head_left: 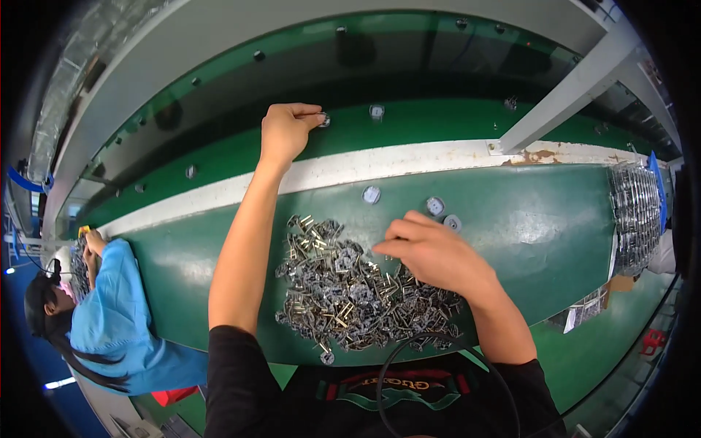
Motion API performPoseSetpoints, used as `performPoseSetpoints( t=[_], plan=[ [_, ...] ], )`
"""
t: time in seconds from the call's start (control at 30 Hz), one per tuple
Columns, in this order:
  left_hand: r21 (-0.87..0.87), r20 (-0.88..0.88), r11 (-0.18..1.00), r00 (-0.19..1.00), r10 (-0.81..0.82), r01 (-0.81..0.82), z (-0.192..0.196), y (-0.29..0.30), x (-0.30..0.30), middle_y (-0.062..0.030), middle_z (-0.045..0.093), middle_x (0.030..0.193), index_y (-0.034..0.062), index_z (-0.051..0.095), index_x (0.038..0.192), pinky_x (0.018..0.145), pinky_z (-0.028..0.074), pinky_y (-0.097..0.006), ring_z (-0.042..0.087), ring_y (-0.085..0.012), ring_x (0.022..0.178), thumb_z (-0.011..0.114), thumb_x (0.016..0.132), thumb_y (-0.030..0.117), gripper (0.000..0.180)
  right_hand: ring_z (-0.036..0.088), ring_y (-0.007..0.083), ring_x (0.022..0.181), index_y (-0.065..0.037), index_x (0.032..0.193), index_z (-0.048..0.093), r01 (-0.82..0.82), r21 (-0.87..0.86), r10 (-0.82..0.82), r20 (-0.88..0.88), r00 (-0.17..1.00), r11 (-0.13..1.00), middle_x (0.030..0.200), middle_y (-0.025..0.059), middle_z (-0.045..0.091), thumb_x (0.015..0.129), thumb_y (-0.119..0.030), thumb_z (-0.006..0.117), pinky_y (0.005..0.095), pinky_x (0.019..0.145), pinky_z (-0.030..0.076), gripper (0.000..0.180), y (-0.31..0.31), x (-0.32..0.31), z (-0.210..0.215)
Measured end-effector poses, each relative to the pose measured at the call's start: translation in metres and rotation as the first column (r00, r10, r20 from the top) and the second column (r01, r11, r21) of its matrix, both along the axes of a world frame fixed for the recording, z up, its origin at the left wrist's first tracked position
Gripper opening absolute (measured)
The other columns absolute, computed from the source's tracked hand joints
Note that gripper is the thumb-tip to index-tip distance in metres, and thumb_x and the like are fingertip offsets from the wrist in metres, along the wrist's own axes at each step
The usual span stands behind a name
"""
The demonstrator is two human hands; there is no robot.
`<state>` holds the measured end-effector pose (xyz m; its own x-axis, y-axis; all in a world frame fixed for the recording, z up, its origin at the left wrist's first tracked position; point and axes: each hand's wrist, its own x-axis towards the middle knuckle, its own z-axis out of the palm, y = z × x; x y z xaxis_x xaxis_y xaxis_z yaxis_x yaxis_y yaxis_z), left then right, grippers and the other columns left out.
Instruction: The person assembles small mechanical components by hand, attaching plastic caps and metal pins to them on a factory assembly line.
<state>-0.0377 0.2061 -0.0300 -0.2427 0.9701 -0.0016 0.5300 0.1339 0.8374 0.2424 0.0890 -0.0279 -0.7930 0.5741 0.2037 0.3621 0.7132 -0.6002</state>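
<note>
Head view: left fingers (304, 109) pinch grey part (326, 120), long axis unclear; right fingers (410, 232), grip unclear; pins (342, 314) point variously.

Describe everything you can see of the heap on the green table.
The heap is a loose, tangled jumble of many small grey pieces, apparently plastic, with shiny, brass-coloured metal prongs pointing every way. It lies directly on the table, between the person's forearms, with ragged edges. The right hand is at its far right side; whether the fingertips touch it is unclear. A black cable overlaps its near right edge in this view.
</note>
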Motion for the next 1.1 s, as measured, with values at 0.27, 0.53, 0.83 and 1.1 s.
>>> performPoseSetpoints(
  t=[0.27, 0.53, 0.83, 1.1],
  plan=[
    [0.195, -0.276, 0.975, 0.960, -0.052, 0.109, -0.003, 0.037, 0.017, -0.0157, 0.073, 0.098, 0.0025, 0.074, 0.108, 0.082, 0.053, -0.035, 0.070, -0.0267, 0.091, 0.077, 0.080, 0.028, 0.037, 0.060, 0.0236, 0.084, -0.005, 0.093, 0.070, 0.150, -0.027, -0.152, -0.103, 0.983, 0.988, 0.091, 0.0065, 0.056, 0.076, 0.004, 0.063, 0.0372, 0.072, 0.051, 0.021, 0.003, 0.009, 0.008],
    [0.051, -0.654, 0.946, 0.727, -0.210, 0.320, -0.003, 0.041, 0.101, -0.0173, 0.073, 0.092, 0.0012, 0.072, 0.106, 0.081, 0.055, -0.040, 0.070, -0.0326, 0.083, 0.075, 0.081, 0.032, 0.039, 0.063, 0.0289, 0.071, -0.004, 0.087, 0.064, 0.281, 0.020, -0.262, -0.298, 0.918, 0.960, 0.083, 0.0073, 0.059, 0.081, -0.005, 0.070, 0.0394, 0.062, 0.051, 0.008, 0.014, 0.011, 0.014],
    [0.041, 0.547, 0.885, 0.731, -0.409, 0.464, 0.038, -0.104, 0.084, -0.0070, 0.058, 0.105, -0.0034, 0.066, 0.123, 0.078, 0.055, -0.022, 0.067, -0.0122, 0.090, 0.069, 0.081, -0.009, 0.042, 0.063, 0.0187, 0.069, -0.001, 0.095, 0.070, 0.435, -0.176, -0.454, -0.556, 0.696, 0.883, 0.088, 0.0080, 0.065, 0.079, 0.002, 0.074, 0.0288, 0.055, 0.050, 0.017, 0.015, 0.012, 0.023],
    [0.030, 0.634, 0.891, 0.680, -0.368, 0.454, 0.030, -0.151, 0.084, -0.0059, 0.056, 0.104, -0.0046, 0.063, 0.127, 0.079, 0.055, -0.022, 0.065, -0.0119, 0.091, 0.067, 0.081, -0.016, 0.048, 0.061, 0.0207, 0.065, -0.004, 0.086, 0.065, 0.405, 0.241, -0.276, -0.434, 0.858, 0.882, 0.084, 0.0040, 0.062, 0.069, 0.003, 0.072, 0.0313, 0.050, 0.048, 0.019, 0.001, -0.004, 0.021]
  ],
)
